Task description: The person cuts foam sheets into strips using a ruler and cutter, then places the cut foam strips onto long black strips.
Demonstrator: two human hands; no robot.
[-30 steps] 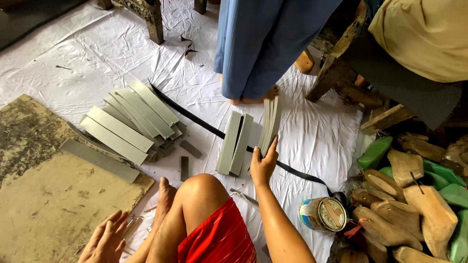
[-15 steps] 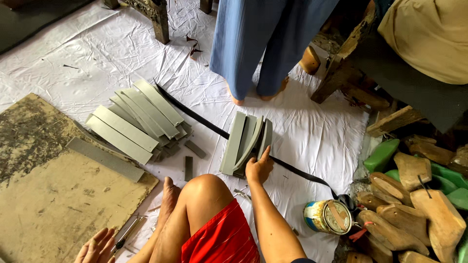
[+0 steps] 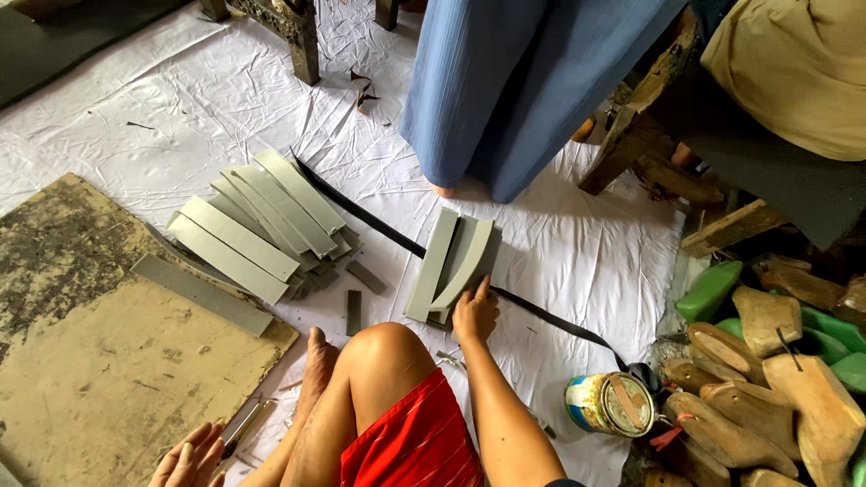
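Note:
My right hand (image 3: pixel 474 313) rests fingers-down on the near end of a small pile of grey strips (image 3: pixel 451 261) lying on the white sheet (image 3: pixel 180 108); the top strip bows upward. My left hand (image 3: pixel 188 455) lies low at the frame's bottom edge, fingers spread, beside a thin metal tool (image 3: pixel 245 424) and the edge of a stained board (image 3: pixel 99 361). A larger fanned stack of grey strips (image 3: pixel 262 225) sits left of my bent knee (image 3: pixel 383 347). One single grey strip (image 3: pixel 200 294) lies across the board's edge.
A black strap (image 3: pixel 379 225) runs diagonally under the small pile toward a round tin (image 3: pixel 611 403). Another person in blue cloth (image 3: pixel 514 90) stands just beyond. Wooden and green shoe lasts (image 3: pixel 767 361) crowd the right. Two short grey offcuts (image 3: pixel 359 290) lie near my foot.
My right hand has brought the upright grey strips down flat onto the sheet and now presses their near end. My left hand shifted slightly along the bottom edge.

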